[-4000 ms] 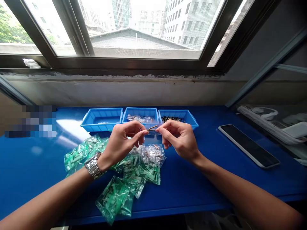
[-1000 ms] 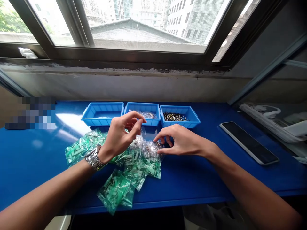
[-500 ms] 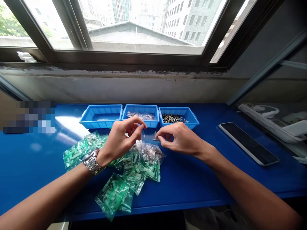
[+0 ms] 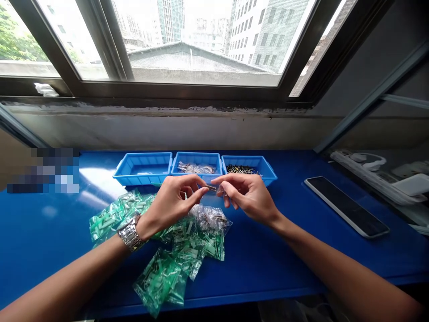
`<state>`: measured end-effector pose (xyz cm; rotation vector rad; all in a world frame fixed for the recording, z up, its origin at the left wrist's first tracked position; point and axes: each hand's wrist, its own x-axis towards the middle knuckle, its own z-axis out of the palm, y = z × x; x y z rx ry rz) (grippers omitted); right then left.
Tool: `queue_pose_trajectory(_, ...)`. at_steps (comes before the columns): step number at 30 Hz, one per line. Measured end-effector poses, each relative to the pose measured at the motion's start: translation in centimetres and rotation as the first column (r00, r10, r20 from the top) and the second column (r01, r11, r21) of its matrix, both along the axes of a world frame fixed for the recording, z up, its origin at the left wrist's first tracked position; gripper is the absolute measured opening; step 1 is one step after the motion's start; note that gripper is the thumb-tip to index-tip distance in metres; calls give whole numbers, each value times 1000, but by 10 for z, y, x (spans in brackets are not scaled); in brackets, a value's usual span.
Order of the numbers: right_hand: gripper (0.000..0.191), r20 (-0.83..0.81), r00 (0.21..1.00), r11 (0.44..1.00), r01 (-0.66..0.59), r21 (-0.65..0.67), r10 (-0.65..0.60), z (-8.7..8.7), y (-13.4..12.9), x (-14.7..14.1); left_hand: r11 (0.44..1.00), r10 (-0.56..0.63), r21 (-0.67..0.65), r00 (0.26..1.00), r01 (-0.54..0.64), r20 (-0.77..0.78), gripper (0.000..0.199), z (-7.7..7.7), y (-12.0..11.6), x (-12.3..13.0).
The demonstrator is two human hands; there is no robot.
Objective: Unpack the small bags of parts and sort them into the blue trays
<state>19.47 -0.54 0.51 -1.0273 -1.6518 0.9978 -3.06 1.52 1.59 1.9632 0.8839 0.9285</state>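
Note:
My left hand (image 4: 172,201) and my right hand (image 4: 246,197) meet in front of the middle tray. Their fingertips pinch a small clear plastic bag (image 4: 217,190) with a short metal pin (image 4: 211,188) at its end. Below them lies a clear bag of pins (image 4: 211,219), on top of a heap of green-tinted plastic bags (image 4: 161,277). Neither hand touches the heap. The middle blue tray (image 4: 196,156) holds clear bags of pins, and the right blue tray (image 4: 248,159) holds loose dark and brass pins.
A third blue tray (image 4: 142,169) stands at the left of the row on the blue workbench (image 4: 268,268). A steel watch (image 4: 130,233) circles my left wrist. A phone (image 4: 346,205) lies face up to the right. A window and wall rise behind the bench.
My right hand has risen from the bag heap towards my left hand. The fingertips of both hands now meet on the small bag and pin, above the heap.

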Motion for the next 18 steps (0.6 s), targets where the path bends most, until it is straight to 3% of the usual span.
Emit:
queue_pose_trajectory(8, 20, -26, 1000, 1000, -4, 8, 4, 0, -1, -1, 997, 3, -76, 1000, -1, 26, 24, 3, -1, -1)
queue_pose_trajectory(18, 18, -42, 998, 999, 36, 24, -35, -3, -1, -2, 998, 26, -60, 994, -20, 103, 16, -2, -1, -1)
